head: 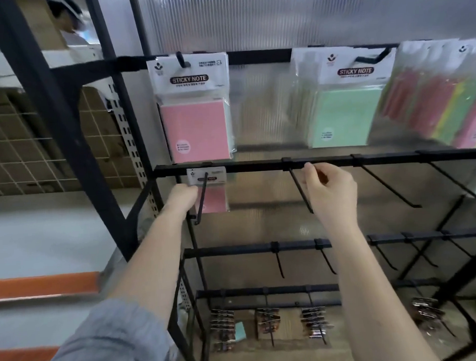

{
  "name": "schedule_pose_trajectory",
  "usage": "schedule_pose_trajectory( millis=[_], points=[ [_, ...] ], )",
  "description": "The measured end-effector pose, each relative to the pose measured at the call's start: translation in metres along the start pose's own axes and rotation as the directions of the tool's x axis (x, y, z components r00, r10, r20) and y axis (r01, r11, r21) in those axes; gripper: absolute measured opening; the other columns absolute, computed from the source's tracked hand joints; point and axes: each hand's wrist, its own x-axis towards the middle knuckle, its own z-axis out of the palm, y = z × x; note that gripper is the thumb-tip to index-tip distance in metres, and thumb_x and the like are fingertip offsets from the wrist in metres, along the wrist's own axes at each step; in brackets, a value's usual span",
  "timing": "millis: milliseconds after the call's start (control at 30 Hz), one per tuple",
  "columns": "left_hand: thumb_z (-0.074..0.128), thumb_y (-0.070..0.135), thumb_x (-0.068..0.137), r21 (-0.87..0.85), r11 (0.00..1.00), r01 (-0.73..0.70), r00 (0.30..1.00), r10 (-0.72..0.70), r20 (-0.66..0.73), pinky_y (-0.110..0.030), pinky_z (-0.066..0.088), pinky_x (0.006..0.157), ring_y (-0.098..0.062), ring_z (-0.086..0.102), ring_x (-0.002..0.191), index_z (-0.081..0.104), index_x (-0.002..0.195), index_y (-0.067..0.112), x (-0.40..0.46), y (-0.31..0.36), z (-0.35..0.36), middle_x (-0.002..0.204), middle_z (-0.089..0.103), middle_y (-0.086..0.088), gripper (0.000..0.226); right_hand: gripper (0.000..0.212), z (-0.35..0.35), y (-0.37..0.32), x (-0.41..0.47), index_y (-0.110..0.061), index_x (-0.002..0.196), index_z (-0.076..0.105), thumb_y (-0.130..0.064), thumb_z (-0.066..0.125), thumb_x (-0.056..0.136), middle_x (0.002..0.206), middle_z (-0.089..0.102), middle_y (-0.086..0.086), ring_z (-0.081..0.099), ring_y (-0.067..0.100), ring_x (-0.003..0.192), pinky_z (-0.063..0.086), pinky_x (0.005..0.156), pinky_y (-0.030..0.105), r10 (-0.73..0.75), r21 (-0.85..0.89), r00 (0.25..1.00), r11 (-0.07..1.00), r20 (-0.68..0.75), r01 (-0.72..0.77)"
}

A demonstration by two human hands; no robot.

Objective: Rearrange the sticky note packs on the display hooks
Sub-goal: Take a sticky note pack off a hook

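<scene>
A small pink sticky note pack [211, 193] hangs at the back of the leftmost hook [201, 202] on the second rail [252, 165]. My left hand [182, 197] grips this pack at its left edge, with the fingertips hidden behind the hand. My right hand [330, 193] is up by the second rail, just right of an empty hook [300, 191]. Its fingers are curled and nothing shows between them. On the top rail hang a large pink pack [196, 127], a green pack [342, 114] and multicolour packs [439, 103].
More empty hooks [391, 187] stick out toward me on the second and third rails. Binder clips [268, 321] hang on the bottom row. A black frame post [68, 137] stands to the left, with a wire grid behind it. A person's head shows at the top left.
</scene>
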Motion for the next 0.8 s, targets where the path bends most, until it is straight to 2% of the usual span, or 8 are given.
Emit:
schedule_pose_trajectory(
  millis=[133,300,400,467,500,600,733,800],
  points=[
    [0.049,0.026,0.092,-0.011,1.0,0.014,0.998,-0.014,-0.059,-0.026,0.038,0.058,-0.024,0.055,0.071,0.062,0.096,0.002,-0.001,-0.003,0.003,0.08,0.06,-0.01,0.028,0.019,0.001,-0.002,0.002,-0.019,0.096,0.067,-0.028,0.05,0.097,0.077,0.062,-0.012,0.057,-0.001,0.075,0.038,0.063,0.007,-0.004,-0.042,1.0,0.999,-0.014,0.003],
    [0.05,0.016,0.086,-0.159,0.985,0.073,0.994,-0.085,-0.07,-0.027,0.035,0.058,-0.02,0.042,0.056,0.052,0.093,0.005,-0.002,-0.007,0.006,0.064,0.045,-0.006,0.013,0.022,-0.003,-0.003,0.004,-0.017,0.094,0.069,-0.028,0.05,0.097,0.078,0.065,-0.008,0.058,0.003,0.073,0.044,0.064,0.016,-0.011,-0.038,1.0,0.999,-0.01,0.011],
    [0.056,0.029,0.088,-0.199,0.978,0.066,0.994,-0.083,-0.075,-0.03,0.046,0.068,-0.028,0.058,0.073,0.058,0.099,0.0,-0.002,-0.004,0.007,0.08,0.06,-0.012,0.031,0.023,-0.006,-0.003,0.006,-0.016,0.095,0.07,-0.028,0.05,0.097,0.08,0.066,-0.009,0.06,0.004,0.075,0.051,0.068,0.024,-0.01,-0.018,1.0,1.0,-0.013,0.01],
    [0.051,0.032,0.092,-0.138,0.99,0.027,0.995,-0.039,-0.087,-0.027,0.042,0.058,-0.027,0.055,0.067,0.056,0.094,0.002,-0.006,-0.001,0.009,0.076,0.057,-0.011,0.031,0.023,-0.008,-0.003,0.007,-0.016,0.095,0.07,-0.028,0.05,0.097,0.08,0.067,-0.007,0.06,0.005,0.076,0.05,0.069,0.022,-0.019,-0.021,1.0,1.0,-0.005,0.019],
    [0.048,0.033,0.095,-0.126,0.992,-0.004,0.996,-0.006,-0.084,-0.027,0.043,0.059,-0.026,0.054,0.067,0.056,0.094,0.005,-0.007,-0.001,0.011,0.076,0.056,-0.01,0.03,0.024,-0.009,-0.004,0.008,-0.016,0.095,0.07,-0.028,0.049,0.097,0.081,0.067,-0.006,0.06,0.005,0.077,0.048,0.069,0.02,-0.024,-0.025,1.0,0.999,-0.003,0.024],
    [0.044,0.029,0.099,-0.263,0.963,-0.068,0.998,0.06,-0.035,-0.037,0.046,0.082,-0.026,0.055,0.084,0.058,0.101,0.009,-0.011,-0.006,0.015,0.087,0.058,-0.013,0.024,0.026,-0.013,-0.003,0.008,-0.013,0.09,0.07,-0.027,0.049,0.097,0.078,0.068,-0.003,0.061,0.008,0.076,0.047,0.068,0.02,-0.026,-0.032,1.0,0.999,0.004,0.026],
    [0.041,0.025,0.101,-0.317,0.941,-0.119,0.992,0.101,-0.072,-0.039,0.043,0.08,-0.024,0.046,0.08,0.056,0.093,0.002,-0.017,-0.01,0.016,0.08,0.048,-0.014,0.028,0.024,-0.013,-0.005,0.006,-0.017,0.085,0.067,-0.027,0.049,0.097,0.072,0.064,-0.01,0.058,0.003,0.069,0.043,0.061,0.014,-0.037,-0.045,0.999,0.998,0.028,0.038],
    [0.041,0.025,0.1,-0.259,0.956,-0.138,0.984,0.103,-0.144,-0.032,0.042,0.07,-0.021,0.045,0.071,0.054,0.079,0.005,-0.021,-0.011,0.017,0.07,0.046,-0.008,0.032,0.022,-0.012,-0.006,0.004,-0.019,0.088,0.067,-0.028,0.049,0.097,0.074,0.065,-0.008,0.057,0.004,0.069,0.043,0.06,0.013,-0.051,-0.043,0.998,0.998,0.043,0.053]
  ],
)
